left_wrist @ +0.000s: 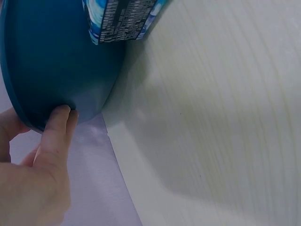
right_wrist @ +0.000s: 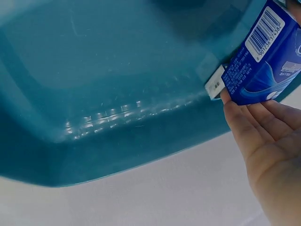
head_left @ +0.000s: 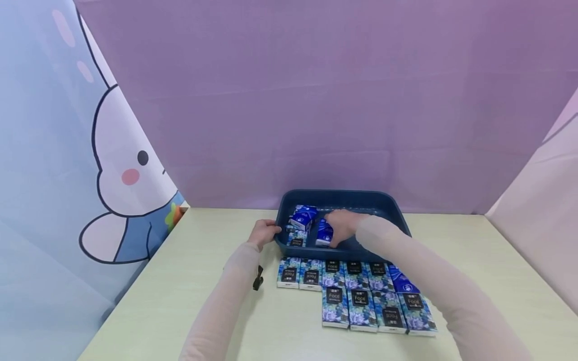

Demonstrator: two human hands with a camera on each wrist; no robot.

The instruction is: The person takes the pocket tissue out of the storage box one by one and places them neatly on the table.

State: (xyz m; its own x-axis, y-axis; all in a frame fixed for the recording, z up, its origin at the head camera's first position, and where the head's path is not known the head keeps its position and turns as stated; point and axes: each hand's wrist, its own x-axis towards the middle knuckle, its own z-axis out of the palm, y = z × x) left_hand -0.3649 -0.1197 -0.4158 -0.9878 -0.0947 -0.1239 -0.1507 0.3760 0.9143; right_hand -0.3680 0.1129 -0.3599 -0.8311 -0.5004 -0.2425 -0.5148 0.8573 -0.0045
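My left hand (head_left: 263,232) holds the left rim of a dark blue plastic tray (head_left: 338,254), thumb on one side and fingers on the other, as the left wrist view shows. Inside the tray, my right hand (head_left: 344,225) grips a blue tissue pack (right_wrist: 263,56) between thumb and fingers, its barcode facing the right wrist camera. A white-ended pack (right_wrist: 216,83) lies just behind it. Along the tray's left side are another blue tissue pack (head_left: 303,217) and a floral-printed tissue pack (head_left: 296,238), partly overlapping others.
Two rows of floral tissue packs (head_left: 359,308) lie on the pale wooden table (head_left: 149,311) in front of the tray, with one blue pack (head_left: 403,281) at the right. A black clip (head_left: 258,278) is beside my left forearm. A purple cloth (head_left: 316,100) hangs behind the tray.
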